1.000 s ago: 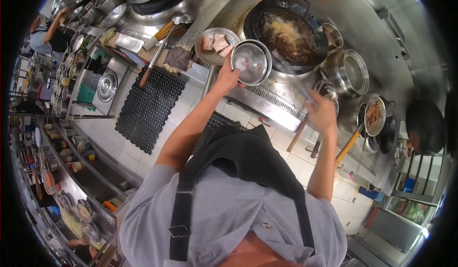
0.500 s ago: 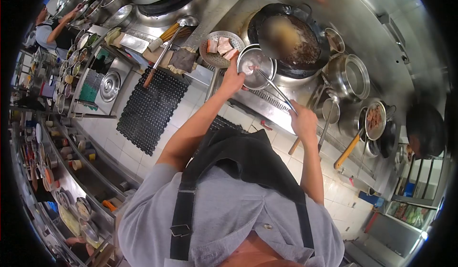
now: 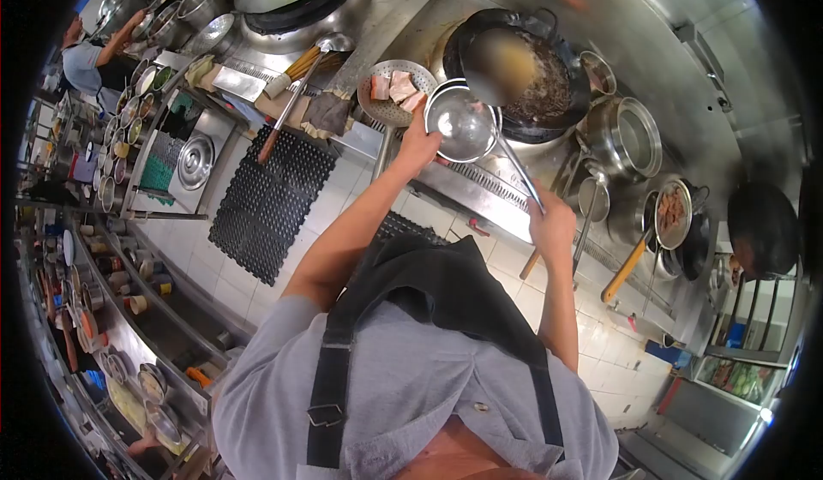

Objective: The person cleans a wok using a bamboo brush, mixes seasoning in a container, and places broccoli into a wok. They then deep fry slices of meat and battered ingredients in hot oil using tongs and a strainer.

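My left hand [image 3: 419, 147] grips the rim of a shiny metal bowl [image 3: 463, 124], with a second rim showing beneath it. Tongs or a similar long metal utensil [image 3: 519, 170] slant from the bowl's right side into my closed right hand [image 3: 552, 223]. Behind the bowl, a black wok [image 3: 557, 103] holds dark bubbling liquid; a blurred patch hides part of it. Left of the bowl, a perforated strainer [image 3: 375, 105] carries several pieces of pale and reddish meat [image 3: 401, 86].
Metal pots [image 3: 634, 137] stand right of the wok, beside a strainer of brown pieces [image 3: 671, 213]. A ladle [image 3: 296, 111] and a dark cloth [image 3: 327, 113] lie at the left. Another person [image 3: 86, 60] works at the far left.
My right hand has come back from beside the wok, and the utensil has moved to the bowl. The pale-pink bits earlier visible in the bowl no longer show.
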Action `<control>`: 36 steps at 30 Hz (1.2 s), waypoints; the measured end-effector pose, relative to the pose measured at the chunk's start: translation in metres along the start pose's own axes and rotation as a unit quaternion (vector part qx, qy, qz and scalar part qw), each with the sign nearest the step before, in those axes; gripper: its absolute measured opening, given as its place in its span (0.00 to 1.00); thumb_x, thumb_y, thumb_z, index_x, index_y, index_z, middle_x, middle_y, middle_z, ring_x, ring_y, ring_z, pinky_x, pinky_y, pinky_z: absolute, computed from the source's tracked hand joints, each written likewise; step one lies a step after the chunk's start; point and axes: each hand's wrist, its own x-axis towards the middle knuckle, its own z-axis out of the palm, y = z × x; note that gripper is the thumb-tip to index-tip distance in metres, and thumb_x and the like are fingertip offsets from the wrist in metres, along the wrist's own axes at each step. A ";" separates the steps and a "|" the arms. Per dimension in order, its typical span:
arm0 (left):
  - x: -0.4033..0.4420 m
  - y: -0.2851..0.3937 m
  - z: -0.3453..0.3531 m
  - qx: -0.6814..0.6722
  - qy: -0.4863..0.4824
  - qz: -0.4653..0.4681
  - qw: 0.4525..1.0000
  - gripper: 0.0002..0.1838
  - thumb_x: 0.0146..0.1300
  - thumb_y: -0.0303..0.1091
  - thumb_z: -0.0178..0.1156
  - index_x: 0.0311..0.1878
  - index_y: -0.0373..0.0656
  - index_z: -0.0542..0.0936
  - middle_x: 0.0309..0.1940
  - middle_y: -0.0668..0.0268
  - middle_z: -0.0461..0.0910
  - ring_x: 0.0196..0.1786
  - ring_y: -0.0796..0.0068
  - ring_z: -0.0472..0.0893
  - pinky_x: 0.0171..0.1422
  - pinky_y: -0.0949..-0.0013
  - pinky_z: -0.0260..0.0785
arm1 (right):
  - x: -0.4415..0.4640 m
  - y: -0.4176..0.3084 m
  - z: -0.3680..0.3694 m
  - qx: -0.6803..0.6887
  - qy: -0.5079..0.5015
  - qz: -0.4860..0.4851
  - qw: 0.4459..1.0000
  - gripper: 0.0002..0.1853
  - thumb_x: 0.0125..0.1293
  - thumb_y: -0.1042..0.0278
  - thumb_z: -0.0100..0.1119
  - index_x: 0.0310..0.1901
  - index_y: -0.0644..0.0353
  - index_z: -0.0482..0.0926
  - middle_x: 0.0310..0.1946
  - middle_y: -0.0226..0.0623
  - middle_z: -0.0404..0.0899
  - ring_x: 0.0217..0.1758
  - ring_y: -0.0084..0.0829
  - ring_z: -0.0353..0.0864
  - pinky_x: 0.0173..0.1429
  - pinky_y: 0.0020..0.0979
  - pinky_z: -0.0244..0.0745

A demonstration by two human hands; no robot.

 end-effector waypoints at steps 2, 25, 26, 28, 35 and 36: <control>-0.008 0.011 -0.001 -0.084 -0.004 -0.054 0.995 0.42 0.59 0.19 0.49 0.77 0.46 0.49 0.65 0.44 0.66 0.49 0.49 0.83 0.32 0.61 0.87 | -0.001 0.015 -0.014 0.046 0.043 -0.001 0.998 0.20 0.65 0.64 0.61 0.59 0.52 0.81 0.42 0.50 0.85 0.47 0.51 0.84 0.52 0.47 0.76; -0.124 -0.010 -0.089 -0.082 -0.058 -0.150 0.984 0.30 0.64 0.23 0.48 0.70 0.40 0.59 0.55 0.51 0.76 0.40 0.60 0.87 0.30 0.65 0.85 | 0.044 0.098 0.008 -0.045 0.096 0.221 0.970 0.18 0.63 0.61 0.61 0.54 0.55 0.82 0.41 0.54 0.84 0.48 0.55 0.83 0.52 0.50 0.78; -0.130 -0.012 -0.094 -0.086 -0.062 -0.155 0.982 0.29 0.64 0.22 0.48 0.70 0.40 0.59 0.55 0.50 0.77 0.39 0.60 0.87 0.30 0.65 0.85 | 0.034 0.117 -0.004 -0.069 0.099 0.239 0.964 0.18 0.62 0.61 0.61 0.53 0.55 0.82 0.42 0.54 0.84 0.48 0.55 0.83 0.53 0.51 0.78; -0.142 -0.016 -0.106 -0.093 -0.061 -0.164 0.980 0.29 0.63 0.21 0.47 0.69 0.39 0.60 0.54 0.50 0.77 0.39 0.60 0.87 0.31 0.66 0.85 | 0.014 0.153 -0.029 -0.114 0.070 0.316 0.939 0.19 0.62 0.60 0.61 0.54 0.56 0.82 0.44 0.55 0.84 0.51 0.55 0.82 0.55 0.50 0.77; -0.187 0.008 -0.116 -0.094 -0.062 -0.187 0.976 0.29 0.61 0.21 0.47 0.68 0.38 0.63 0.52 0.51 0.79 0.40 0.60 0.86 0.34 0.64 0.83 | -0.008 0.307 -0.017 -0.192 -0.023 0.353 0.916 0.15 0.62 0.61 0.60 0.47 0.61 0.82 0.48 0.53 0.83 0.54 0.54 0.82 0.56 0.49 0.78; -0.191 0.007 -0.113 -0.102 -0.049 -0.186 0.976 0.28 0.61 0.20 0.46 0.67 0.37 0.63 0.52 0.51 0.79 0.40 0.59 0.86 0.33 0.64 0.83 | -0.006 0.309 -0.013 -0.197 -0.019 0.347 0.917 0.15 0.62 0.61 0.59 0.46 0.61 0.82 0.47 0.53 0.84 0.53 0.54 0.83 0.56 0.48 0.78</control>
